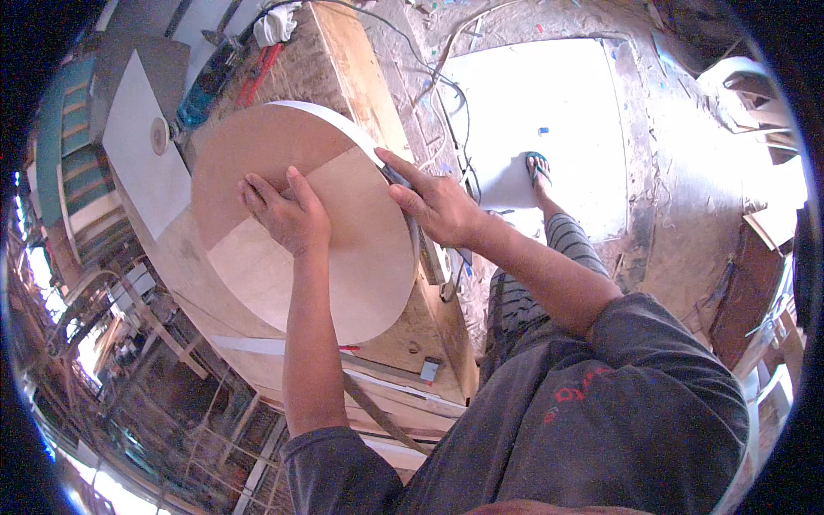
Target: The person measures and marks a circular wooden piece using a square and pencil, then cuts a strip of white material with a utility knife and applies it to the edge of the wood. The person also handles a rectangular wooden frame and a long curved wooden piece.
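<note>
A large round wooden disc (343, 283), brown on one part and pale tan on the other, lies on the wooden workbench (365, 69). A white band (322, 118) shows along its far rim. My left hand (292, 210) rests on top of the disc, palm down and fingers stretched out. At the disc's right rim is my right hand (442, 206), its index finger and thumb extended toward the edge. A narrow dark thing (395, 177) shows beneath those fingers, against the rim. My hand hides most of it, so its kind is unclear.
Beyond the disc lies a blue corded power tool (199, 101), near a white sheet (146, 163). Red-handled tools (260, 75) and a white cloth (275, 26) are at the far end. Black cable (438, 77) trails rightward. A small grey piece (429, 369) sits near the bench's front.
</note>
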The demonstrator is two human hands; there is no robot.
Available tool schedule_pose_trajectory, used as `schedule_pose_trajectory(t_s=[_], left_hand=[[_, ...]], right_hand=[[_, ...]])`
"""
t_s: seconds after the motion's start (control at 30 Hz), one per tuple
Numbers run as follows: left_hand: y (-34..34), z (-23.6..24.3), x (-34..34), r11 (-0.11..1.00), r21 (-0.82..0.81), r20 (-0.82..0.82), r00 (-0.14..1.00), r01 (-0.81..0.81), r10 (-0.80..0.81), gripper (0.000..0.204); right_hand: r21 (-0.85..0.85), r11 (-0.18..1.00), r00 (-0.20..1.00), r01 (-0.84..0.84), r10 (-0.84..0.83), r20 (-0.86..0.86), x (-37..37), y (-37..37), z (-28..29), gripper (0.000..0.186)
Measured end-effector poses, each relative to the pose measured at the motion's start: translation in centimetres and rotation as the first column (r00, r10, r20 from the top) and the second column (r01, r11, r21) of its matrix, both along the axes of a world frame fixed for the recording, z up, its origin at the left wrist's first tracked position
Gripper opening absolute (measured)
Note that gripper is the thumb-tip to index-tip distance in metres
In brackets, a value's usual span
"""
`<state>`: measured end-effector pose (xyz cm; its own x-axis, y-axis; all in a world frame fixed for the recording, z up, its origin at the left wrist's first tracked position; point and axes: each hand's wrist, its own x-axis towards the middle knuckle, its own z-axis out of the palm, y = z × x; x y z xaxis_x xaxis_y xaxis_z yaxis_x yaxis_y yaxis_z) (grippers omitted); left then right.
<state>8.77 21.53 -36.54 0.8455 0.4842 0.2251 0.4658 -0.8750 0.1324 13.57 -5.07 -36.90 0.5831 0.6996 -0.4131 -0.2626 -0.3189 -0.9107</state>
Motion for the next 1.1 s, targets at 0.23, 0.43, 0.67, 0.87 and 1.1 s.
schedule_pose_trajectory(t_s=[0.23, 0.43, 0.67, 0.87, 1.1], left_hand=[[0.0, 0.0, 0.0, 1.0, -0.014, 0.007, 1.0, 0.014, -0.014, 0.086], [-0.3, 0.4, 0.3, 1.0, -0.002, -0.013, 1.0, 0.002, -0.002, 0.084], [-0.6, 0.7, 0.6, 0.999, -0.035, -0.019, 1.0, -0.017, 0.017, 0.084], [-0.5, 0.6, 0.4, 0.998, -0.055, -0.04, 0.999, -0.027, 0.024, 0.086], [-0.6, 0.7, 0.4, 0.996, -0.075, -0.023, 0.999, -0.042, 0.041, 0.088]], right_hand=[[0.141, 0.981, 0.988, 0.135, -0.122, -0.093, 0.2, -0.4, 0.3, 0.066], [0.175, 0.977, 0.988, 0.125, -0.106, -0.113, 0.6, -0.5, -1.0, 0.066], [0.167, 0.951, 0.963, 0.26, -0.243, -0.116, -1.2, 0.6, -0.8, 0.064], [-0.008, 0.936, 0.915, 0.353, -0.347, -0.207, -2.2, 1.1, -0.5, 0.069], [-0.006, 0.886, 0.825, 0.464, -0.435, -0.362, -3.2, 1.7, -1.1, 0.075]])
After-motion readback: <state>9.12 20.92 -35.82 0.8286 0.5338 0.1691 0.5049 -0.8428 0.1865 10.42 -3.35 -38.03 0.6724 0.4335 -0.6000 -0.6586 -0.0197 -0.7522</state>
